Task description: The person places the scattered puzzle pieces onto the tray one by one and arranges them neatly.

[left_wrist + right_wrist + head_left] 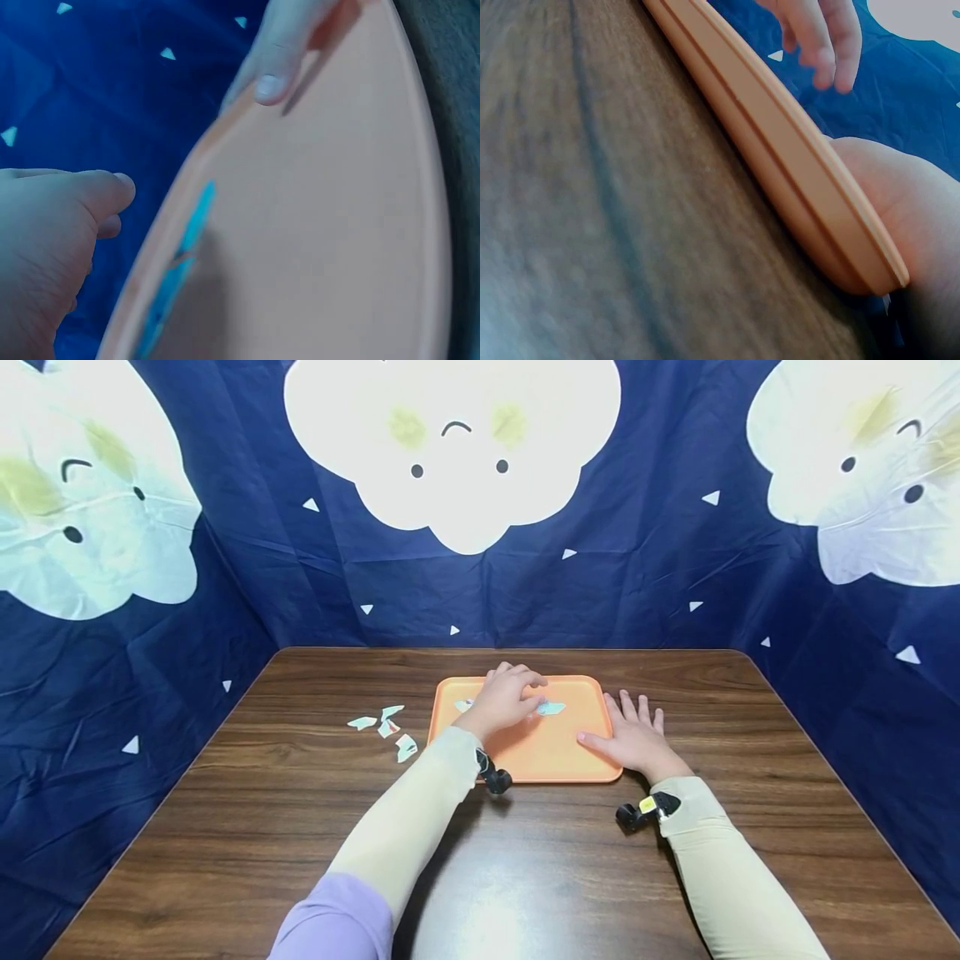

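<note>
An orange tray [562,756] lies on the table, with light-blue irregular flat pieces on it. My left hand [504,700] hovers over the tray's far half, fingers loosely bent and holding nothing. Close to its thumb is a blue piece [552,708]; another pale piece [463,704] shows partly behind the hand at the left. In the left wrist view, a blue strip [169,292] lies along the tray's side, below the left hand [52,247]. With fingers spread, my right hand [637,739] rests at the tray's right edge, its thumb [271,86] over the rim.
Several jagged pale pieces [406,747] with printed marks lie on the wooden table [300,802], left of the tray. Behind the table hangs a dark blue cloth [480,593] with white clouds. Black wrist cameras [497,777] sit on both forearms.
</note>
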### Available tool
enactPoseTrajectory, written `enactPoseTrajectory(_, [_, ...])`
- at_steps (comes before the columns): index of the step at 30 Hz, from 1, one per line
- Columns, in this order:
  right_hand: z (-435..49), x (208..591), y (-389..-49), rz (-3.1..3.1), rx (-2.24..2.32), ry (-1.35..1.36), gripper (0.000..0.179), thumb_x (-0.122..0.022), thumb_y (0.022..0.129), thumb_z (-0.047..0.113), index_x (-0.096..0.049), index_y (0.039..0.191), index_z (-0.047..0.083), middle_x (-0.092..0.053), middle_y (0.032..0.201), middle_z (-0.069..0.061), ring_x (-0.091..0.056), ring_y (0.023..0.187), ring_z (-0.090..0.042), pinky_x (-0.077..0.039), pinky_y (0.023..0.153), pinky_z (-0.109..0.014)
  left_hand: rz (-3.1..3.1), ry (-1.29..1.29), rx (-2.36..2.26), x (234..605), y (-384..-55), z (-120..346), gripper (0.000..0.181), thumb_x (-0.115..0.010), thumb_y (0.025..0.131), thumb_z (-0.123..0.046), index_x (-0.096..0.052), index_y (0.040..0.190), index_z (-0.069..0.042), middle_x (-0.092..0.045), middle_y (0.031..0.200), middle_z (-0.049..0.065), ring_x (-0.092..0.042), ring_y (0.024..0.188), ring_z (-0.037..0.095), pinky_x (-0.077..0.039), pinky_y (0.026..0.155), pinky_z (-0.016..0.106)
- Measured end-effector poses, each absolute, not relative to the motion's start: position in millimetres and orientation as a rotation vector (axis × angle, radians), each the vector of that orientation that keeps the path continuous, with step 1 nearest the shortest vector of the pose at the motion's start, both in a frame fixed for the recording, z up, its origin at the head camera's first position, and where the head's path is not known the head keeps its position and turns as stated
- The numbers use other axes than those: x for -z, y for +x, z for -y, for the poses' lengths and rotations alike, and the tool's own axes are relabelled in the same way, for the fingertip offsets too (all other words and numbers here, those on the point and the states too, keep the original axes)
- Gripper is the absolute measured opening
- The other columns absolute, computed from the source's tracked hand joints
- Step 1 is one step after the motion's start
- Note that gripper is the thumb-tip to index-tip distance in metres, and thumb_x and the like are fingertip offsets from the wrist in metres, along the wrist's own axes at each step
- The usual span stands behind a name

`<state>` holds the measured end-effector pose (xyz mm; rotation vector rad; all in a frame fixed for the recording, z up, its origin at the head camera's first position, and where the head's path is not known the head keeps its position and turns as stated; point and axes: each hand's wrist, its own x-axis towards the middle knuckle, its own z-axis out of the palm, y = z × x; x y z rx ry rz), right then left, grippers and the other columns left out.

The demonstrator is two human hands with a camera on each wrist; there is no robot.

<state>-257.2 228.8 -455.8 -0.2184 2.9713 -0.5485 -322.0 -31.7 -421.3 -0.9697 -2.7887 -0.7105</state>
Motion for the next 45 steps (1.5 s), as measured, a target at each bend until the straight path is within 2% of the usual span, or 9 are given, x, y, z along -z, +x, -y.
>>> enactPoseTrajectory(19, [-232.8,457.2,-256.8,-2.972,0.562,-0.21,0.112,-0.044,0.088,0.081,-0.009,0.162,0.005,0.001,0.166,-0.028,0.014,0.148,-0.053,0.013,0.111,-0.072,2.618,-0.826,0.874,398.4,-307.6,105.8,0.025,-0.065,0.096,-0.022,-0.071,0.119,-0.013,-0.068,0.118,0.0,-0.051,0.11,0.025,-0.035,0.099,0.047])
enactPoseTrajectory(26, [-233.3,457.8,-257.1,-2.972,0.56,-0.207,0.113,-0.043,0.087,0.082,-0.009,0.162,0.006,0.001,0.165,-0.028,0.014,0.148,-0.053,0.013,0.11,-0.071,2.603,-0.716,0.924,406.5,-305.2,135.9,0.022,-0.067,0.095,-0.021,-0.073,0.114,-0.012,-0.069,0.117,0.003,-0.052,0.114,0.029,-0.034,0.102,0.052])
enactPoseTrajectory(33, [-233.6,460.1,-258.0,-2.98,0.554,-0.218,0.113,-0.042,0.086,0.084,-0.009,0.162,0.007,0.001,0.166,-0.027,0.014,0.148,-0.053,0.013,0.11,-0.071,2.638,-0.598,0.927,418.7,-302.1,164.6,0.023,-0.067,0.096,-0.018,-0.072,0.116,-0.009,-0.068,0.112,0.007,-0.049,0.107,0.032,-0.032,0.097,0.054])
enactPoseTrajectory(45, [-231.8,460.0,-258.2,-2.994,0.564,-0.226,0.113,-0.043,0.086,0.083,-0.01,0.162,0.007,-0.001,0.166,-0.027,0.012,0.149,-0.053,0.012,0.111,-0.072,2.697,-0.45,0.853,432.3,-304.4,200.5,0.026,-0.068,0.093,-0.02,-0.072,0.117,-0.011,-0.067,0.122,0.01,-0.05,0.116,0.035,-0.03,0.102,0.058])
